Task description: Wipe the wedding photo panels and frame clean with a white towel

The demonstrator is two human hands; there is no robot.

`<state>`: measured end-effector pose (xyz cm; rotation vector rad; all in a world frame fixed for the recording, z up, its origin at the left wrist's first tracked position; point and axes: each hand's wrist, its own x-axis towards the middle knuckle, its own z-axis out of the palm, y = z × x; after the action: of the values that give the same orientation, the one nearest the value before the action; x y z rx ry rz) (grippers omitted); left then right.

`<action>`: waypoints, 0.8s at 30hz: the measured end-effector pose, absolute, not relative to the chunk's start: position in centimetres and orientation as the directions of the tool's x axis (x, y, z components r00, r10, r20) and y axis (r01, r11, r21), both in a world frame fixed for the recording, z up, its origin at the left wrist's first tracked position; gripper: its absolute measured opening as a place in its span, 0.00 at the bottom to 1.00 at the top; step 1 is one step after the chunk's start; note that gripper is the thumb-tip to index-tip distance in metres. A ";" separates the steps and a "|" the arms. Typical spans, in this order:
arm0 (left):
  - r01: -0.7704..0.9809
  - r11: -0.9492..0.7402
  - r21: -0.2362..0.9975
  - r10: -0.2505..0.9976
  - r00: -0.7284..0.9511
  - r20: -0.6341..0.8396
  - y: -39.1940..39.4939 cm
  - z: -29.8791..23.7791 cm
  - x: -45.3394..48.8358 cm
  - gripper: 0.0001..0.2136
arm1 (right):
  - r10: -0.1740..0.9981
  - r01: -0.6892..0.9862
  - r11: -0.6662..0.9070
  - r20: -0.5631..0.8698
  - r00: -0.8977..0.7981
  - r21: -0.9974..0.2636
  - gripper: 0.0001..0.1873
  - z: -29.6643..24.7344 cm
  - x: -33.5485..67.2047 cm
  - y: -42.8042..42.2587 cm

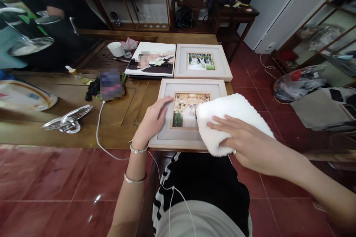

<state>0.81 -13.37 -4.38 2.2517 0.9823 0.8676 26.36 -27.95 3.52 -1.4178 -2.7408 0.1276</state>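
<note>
A light wood picture frame (pixel 191 139) with a printed photo inside lies flat near the table's front edge. My left hand (pixel 151 120) steadies its left side, thumb and forefinger reaching over the border. Over the frame's right part is a thick, folded white cloth (pixel 230 109), which covers some of the photo and hangs past the edge. Pressed onto that cloth, my right hand (pixel 236 137) holds it with bent fingers. A similar framed photo (pixel 201 61) rests just beyond. To its left lies a white-bordered photo panel (pixel 154 61), on top of something dark.
On the wooden table (pixel 122 100) are a white bowl (pixel 116 49), a dropper bottle (pixel 78 76), a silver winged ornament (pixel 68 119) and a blurred item with a white cable (pixel 98 129). A person's arm shows at upper left. Plastic bags (pixel 300 81) stand at right.
</note>
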 end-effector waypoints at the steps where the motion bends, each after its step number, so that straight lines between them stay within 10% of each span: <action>1: 0.434 -0.597 0.674 0.773 0.535 0.341 -13.3 -4.4 0.8 0.19 | 0.813 0.810 0.580 0.014 -0.582 -0.087 0.24 3.2 26.2 -28.5; 13: 0.380 -0.608 0.697 0.748 0.568 0.343 -13.2 -4.5 0.6 0.19 | 0.955 0.936 0.237 0.115 -0.274 0.261 0.17 3.6 33.2 -24.9; 18: 0.397 -0.612 0.684 0.751 0.563 0.346 -13.2 -4.5 0.7 0.19 | 0.892 0.922 0.387 0.246 -0.380 0.022 0.20 4.0 31.4 -25.8; 24: 0.405 -0.614 0.678 0.750 0.568 0.339 -13.2 -4.4 0.7 0.19 | 0.718 0.715 0.675 -0.061 -0.693 -0.182 0.22 2.4 27.3 -26.0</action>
<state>0.68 -13.21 -4.40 2.2628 0.9226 0.8433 27.33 -26.01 2.39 -1.2247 -2.8607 0.3000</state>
